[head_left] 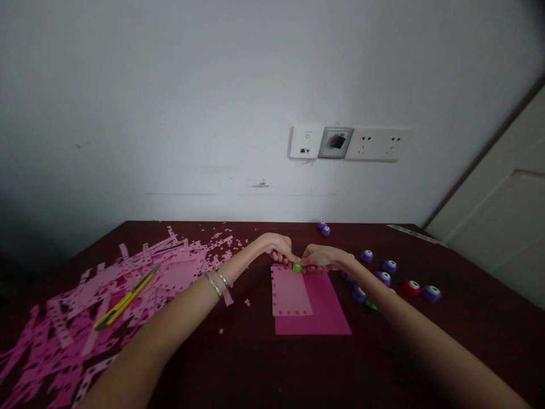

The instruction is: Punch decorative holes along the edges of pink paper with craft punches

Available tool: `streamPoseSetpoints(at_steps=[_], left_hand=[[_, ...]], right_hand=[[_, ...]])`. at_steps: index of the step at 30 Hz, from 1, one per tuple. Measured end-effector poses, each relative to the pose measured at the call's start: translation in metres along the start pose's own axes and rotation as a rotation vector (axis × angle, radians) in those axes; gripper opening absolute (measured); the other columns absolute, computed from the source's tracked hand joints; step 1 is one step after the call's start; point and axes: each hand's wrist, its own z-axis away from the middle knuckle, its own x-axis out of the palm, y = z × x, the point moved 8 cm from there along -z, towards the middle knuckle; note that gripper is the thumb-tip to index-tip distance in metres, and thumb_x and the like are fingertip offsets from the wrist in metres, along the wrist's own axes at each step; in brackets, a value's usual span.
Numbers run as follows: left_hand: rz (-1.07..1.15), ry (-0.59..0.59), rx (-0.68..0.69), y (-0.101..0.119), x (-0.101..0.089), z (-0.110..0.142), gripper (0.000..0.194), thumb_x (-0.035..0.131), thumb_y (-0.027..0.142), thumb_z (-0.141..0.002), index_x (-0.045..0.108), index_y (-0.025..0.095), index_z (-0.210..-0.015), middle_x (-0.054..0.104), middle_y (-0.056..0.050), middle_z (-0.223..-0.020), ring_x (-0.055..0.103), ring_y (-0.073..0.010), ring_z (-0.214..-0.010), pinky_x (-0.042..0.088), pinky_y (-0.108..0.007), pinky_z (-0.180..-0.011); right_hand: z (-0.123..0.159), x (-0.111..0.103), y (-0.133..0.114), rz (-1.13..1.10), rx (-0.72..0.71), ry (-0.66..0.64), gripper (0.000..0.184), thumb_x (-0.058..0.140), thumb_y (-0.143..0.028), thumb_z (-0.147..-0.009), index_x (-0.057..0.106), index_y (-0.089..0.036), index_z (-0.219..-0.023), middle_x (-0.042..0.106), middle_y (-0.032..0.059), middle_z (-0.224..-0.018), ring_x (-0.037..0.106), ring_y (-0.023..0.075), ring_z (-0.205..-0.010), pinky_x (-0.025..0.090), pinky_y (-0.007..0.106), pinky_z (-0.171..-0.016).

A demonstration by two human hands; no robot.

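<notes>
A small green craft punch [297, 267] sits at the far edge of a light pink paper sheet [293, 291]. My left hand [281, 247] closes on the punch from the left, and my right hand [317, 259] from the right, thumbs meeting over it. Small holes run along the left and near edges of the light sheet. Beneath it lies a darker pink sheet [326, 307], sticking out to the right and toward me. Fingers hide most of the punch and the far edge of both sheets.
Punched pink paper strips [63, 332] are heaped on the left, with a yellow utility knife [126, 299] on top. Tiny paper cutouts [225, 244] are scattered behind. Several purple punches [389, 266] and a red punch [411, 288] stand right. A ruler [417, 234] lies far right.
</notes>
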Motion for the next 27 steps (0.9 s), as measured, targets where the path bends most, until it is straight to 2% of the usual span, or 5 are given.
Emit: streamPoseSetpoints(at_steps=[10,15,19,23,27], left_hand=[[-0.064,0.161,0.084,0.003,-0.003,0.012,0.044,0.07,0.055,-0.056,0.059,0.013,-0.051,0.044,0.002,-0.047,0.034,-0.0063,-0.042,0.027,-0.023,-0.044],[-0.297,0.524,0.234,0.016,-0.009,0.037,0.041,0.057,0.05,-0.072,0.062,0.012,-0.058,0.05,-0.001,-0.051,0.044,-0.0101,-0.048,0.033,-0.024,-0.049],[-0.528,0.775,0.174,0.024,0.01,0.077,0.048,0.043,0.051,-0.081,0.064,0.009,-0.091,0.063,-0.016,-0.088,0.057,-0.0259,-0.081,0.042,-0.034,-0.067],[-0.675,0.551,0.141,0.021,0.061,0.097,0.078,0.042,0.062,-0.077,0.039,0.006,-0.13,0.035,-0.028,-0.133,0.03,-0.0425,-0.123,0.032,-0.051,-0.092],[-0.654,0.32,0.122,0.011,0.094,0.099,0.097,0.035,0.07,-0.074,0.015,0.002,-0.14,0.008,-0.026,-0.145,0.001,-0.042,-0.132,0.018,-0.055,-0.102]], right_hand=[[0.002,0.001,0.004,-0.006,-0.067,0.034,0.041,0.058,-0.048,-0.071,0.045,-0.015,-0.051,0.04,-0.0063,-0.041,0.028,0.0021,-0.033,0.018,0.017,-0.034],[0.005,-0.007,0.001,0.04,-0.17,0.184,0.041,0.054,-0.045,-0.074,0.042,-0.017,-0.047,0.037,-0.0061,-0.039,0.028,0.0032,-0.033,0.02,0.018,-0.034],[0.01,-0.017,-0.002,0.208,-0.219,0.412,0.046,0.053,-0.052,-0.074,0.042,-0.017,-0.046,0.041,-0.0032,-0.039,0.037,0.0064,-0.035,0.025,0.021,-0.037],[0.024,-0.026,-0.005,0.329,-0.227,0.6,0.051,0.048,-0.058,-0.076,0.046,-0.017,-0.047,0.045,-0.0008,-0.043,0.041,0.0086,-0.042,0.027,0.022,-0.042],[0.037,-0.023,-0.017,0.383,-0.414,0.632,0.037,0.055,-0.05,-0.076,0.061,-0.014,-0.072,0.059,0.0034,-0.064,0.05,0.0123,-0.055,0.035,0.023,-0.05]])
